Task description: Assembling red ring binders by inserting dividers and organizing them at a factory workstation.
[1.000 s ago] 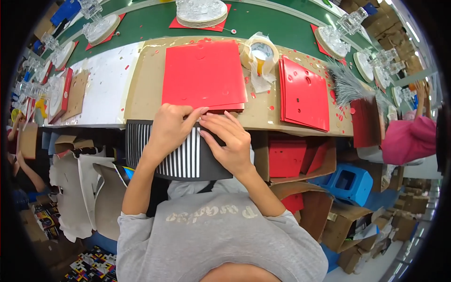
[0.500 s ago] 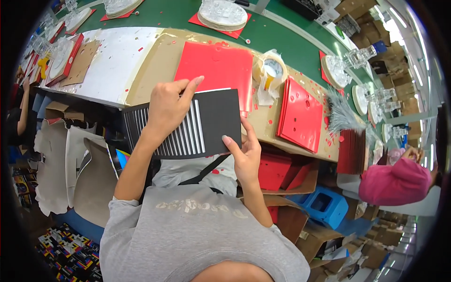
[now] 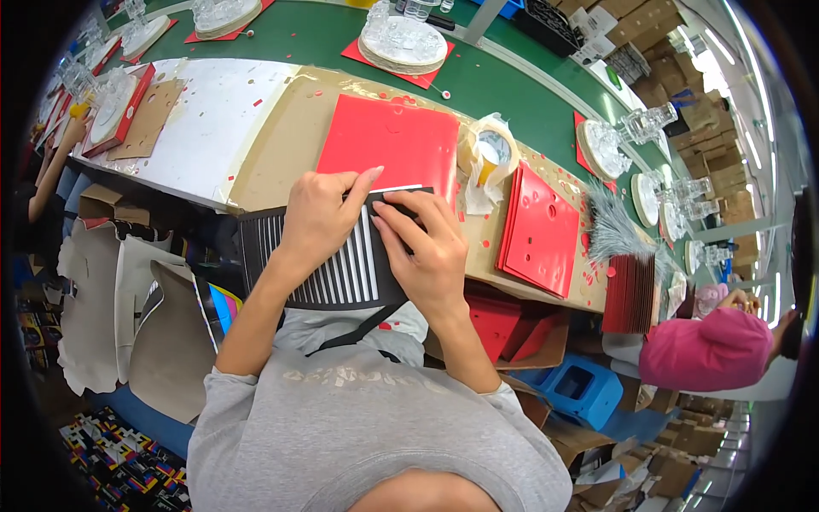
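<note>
Here left hand [image 3: 320, 220], right hand [image 3: 428, 252] arch over striped board [image 3: 358, 269]; fingers [image 3: 415, 201] half-curled, grip unclear.

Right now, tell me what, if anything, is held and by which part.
A black rectangular sheet with white stripes: left hand seemingly gripping its far edge; right hand touching it, grip unclear.

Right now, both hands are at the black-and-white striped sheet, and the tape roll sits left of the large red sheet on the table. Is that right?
Not quite: the tape roll sits right of the large red sheet, as the head view shows. The left hand and right hand are at the striped sheet.
</note>
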The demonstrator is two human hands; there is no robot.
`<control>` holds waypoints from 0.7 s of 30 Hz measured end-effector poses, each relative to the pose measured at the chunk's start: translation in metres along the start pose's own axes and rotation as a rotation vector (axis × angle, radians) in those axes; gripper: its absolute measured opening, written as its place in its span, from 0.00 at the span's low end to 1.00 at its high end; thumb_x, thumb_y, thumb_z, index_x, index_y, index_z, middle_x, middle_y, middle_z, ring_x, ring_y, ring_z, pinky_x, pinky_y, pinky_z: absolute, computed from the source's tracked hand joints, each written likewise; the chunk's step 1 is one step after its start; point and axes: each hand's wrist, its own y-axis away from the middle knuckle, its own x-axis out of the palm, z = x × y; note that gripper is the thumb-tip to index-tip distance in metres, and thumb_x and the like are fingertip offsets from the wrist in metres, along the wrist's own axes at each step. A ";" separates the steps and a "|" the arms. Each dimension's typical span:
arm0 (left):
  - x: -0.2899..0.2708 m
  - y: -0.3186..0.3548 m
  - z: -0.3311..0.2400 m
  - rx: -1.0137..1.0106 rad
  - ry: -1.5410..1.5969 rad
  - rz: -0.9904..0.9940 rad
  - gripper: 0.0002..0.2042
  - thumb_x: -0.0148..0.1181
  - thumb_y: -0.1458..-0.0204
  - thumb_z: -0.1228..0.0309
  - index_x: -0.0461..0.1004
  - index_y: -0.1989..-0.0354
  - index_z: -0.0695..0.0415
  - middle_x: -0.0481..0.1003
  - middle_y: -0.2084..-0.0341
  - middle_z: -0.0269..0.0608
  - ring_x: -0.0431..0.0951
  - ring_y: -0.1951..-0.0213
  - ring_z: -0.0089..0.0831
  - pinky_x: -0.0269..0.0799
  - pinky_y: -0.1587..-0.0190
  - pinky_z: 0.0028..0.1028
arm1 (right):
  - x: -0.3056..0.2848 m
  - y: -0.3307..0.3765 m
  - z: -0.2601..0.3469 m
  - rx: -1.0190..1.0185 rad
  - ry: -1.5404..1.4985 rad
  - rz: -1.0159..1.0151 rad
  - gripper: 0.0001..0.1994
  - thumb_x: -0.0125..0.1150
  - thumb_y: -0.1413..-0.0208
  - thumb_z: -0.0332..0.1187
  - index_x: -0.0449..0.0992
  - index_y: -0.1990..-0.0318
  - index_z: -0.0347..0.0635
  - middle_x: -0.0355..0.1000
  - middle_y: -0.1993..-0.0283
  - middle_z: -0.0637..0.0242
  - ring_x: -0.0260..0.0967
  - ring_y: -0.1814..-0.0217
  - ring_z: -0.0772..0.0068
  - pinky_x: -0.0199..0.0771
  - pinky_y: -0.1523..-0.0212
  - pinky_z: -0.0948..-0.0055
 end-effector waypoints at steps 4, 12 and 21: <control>-0.002 0.004 0.002 -0.047 0.092 0.013 0.13 0.60 0.41 0.70 0.78 0.73 0.68 0.67 0.87 0.56 0.67 0.87 0.44 0.60 0.80 0.38 | 0.005 -0.001 0.000 0.089 -0.116 0.001 0.11 0.71 0.55 0.20 0.85 0.62 0.39 0.79 0.58 0.63 0.76 0.57 0.64 0.78 0.60 0.69; -0.007 0.000 -0.003 -0.061 0.279 0.130 0.11 0.57 0.37 0.72 0.81 0.59 0.69 0.66 0.87 0.32 0.61 0.79 0.12 0.56 0.79 0.23 | -0.005 -0.006 0.001 0.139 -0.167 -0.017 0.09 0.72 0.55 0.20 0.85 0.64 0.38 0.80 0.62 0.63 0.79 0.60 0.65 0.78 0.59 0.70; -0.005 -0.003 -0.011 -0.067 0.397 0.127 0.09 0.58 0.39 0.73 0.82 0.60 0.65 0.65 0.88 0.41 0.61 0.82 0.13 0.56 0.80 0.26 | -0.008 -0.008 0.010 0.144 -0.070 -0.090 0.08 0.70 0.55 0.19 0.84 0.65 0.36 0.80 0.62 0.61 0.79 0.61 0.65 0.77 0.59 0.70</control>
